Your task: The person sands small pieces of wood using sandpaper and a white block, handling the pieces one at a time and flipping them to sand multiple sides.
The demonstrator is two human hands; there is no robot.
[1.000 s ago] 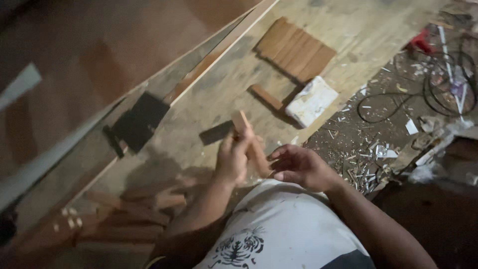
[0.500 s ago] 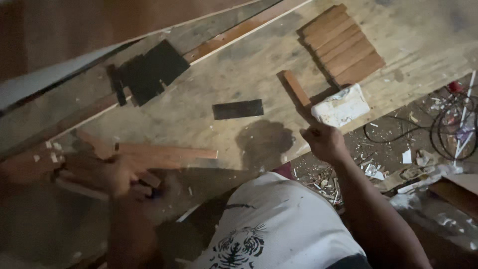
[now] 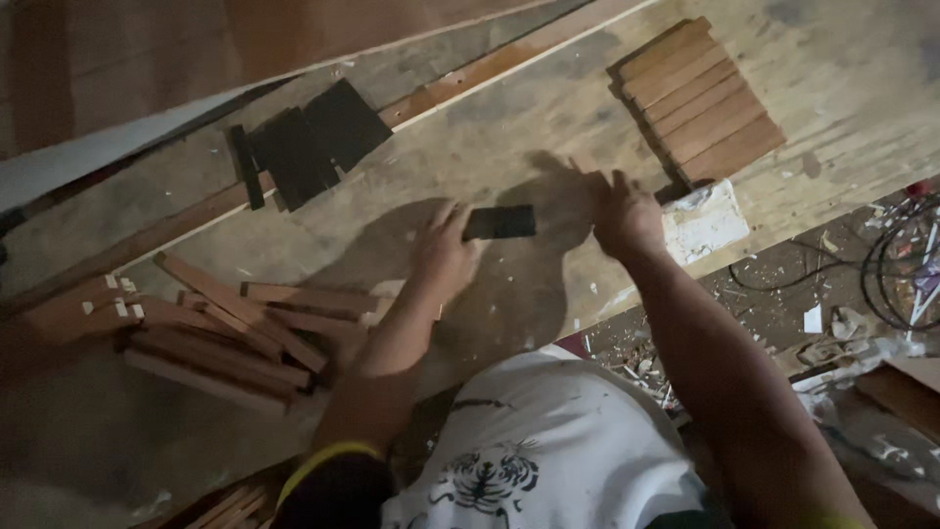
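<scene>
Left hand moved to black strip | plywood bench | floor seemingly littered

Dim light falls over a worn plywood bench. At four o'clock the floor is littered with wood chips and black cables. At ten o'clock, perhaps a reddish board.

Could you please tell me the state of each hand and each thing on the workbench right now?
Left hand: open, fingertips at the small dark rectangular piece, which lies flat.
Right hand: lowered onto the bench; grip unclear.
Row of reddish wooden slats: laid flat, side by side.
Pile of loose wooden strips: jumbled, overlapping.
White block: lying flat.
</scene>
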